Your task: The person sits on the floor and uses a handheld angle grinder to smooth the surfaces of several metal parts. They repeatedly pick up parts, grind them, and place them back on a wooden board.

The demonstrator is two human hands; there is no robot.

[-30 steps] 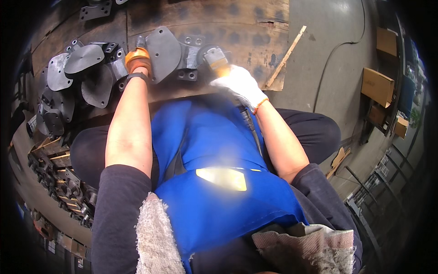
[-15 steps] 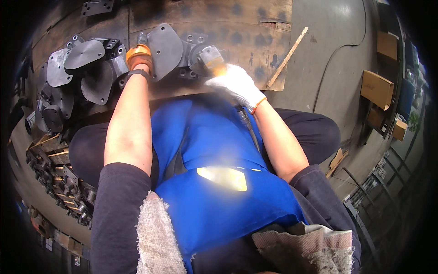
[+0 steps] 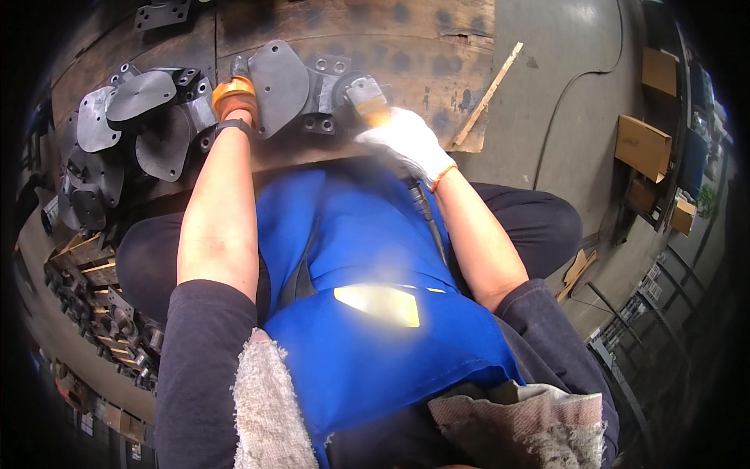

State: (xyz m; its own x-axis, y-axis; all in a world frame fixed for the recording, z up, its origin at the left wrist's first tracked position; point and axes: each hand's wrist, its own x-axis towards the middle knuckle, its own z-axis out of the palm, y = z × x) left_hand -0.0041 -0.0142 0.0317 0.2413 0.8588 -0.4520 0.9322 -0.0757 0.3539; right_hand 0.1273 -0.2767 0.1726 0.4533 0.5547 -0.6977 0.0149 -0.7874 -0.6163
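My left hand (image 3: pixel 235 98), in an orange glove with a darkened tip, is closed on the left edge of a grey metal bracket (image 3: pixel 281 90). The bracket has a broad rounded plate and end flanges with holes, and rests on the wooden tabletop (image 3: pixel 422 55). My right hand (image 3: pixel 410 144), in a white knit glove, grips an angle grinder (image 3: pixel 366 100) with a pale metal head. The grinder's head is at the bracket's right end; whether its disc touches the metal cannot be told. A dark cord (image 3: pixel 426 211) runs from the grinder toward my lap.
Several similar brackets (image 3: pixel 160 141) are heaped to the left, and another flanged part (image 3: pixel 162 14) lies at the far left. A thin wooden strip (image 3: pixel 488 98) crosses the table's right edge. Cardboard boxes (image 3: pixel 643 148) stand at right; more metal parts (image 3: pixel 117 313) sit at lower left.
The grinder has shifted slightly right along the bracket's end, showing more of the lower flange. My left hand keeps its place on the bracket. The whole view has moved a little.
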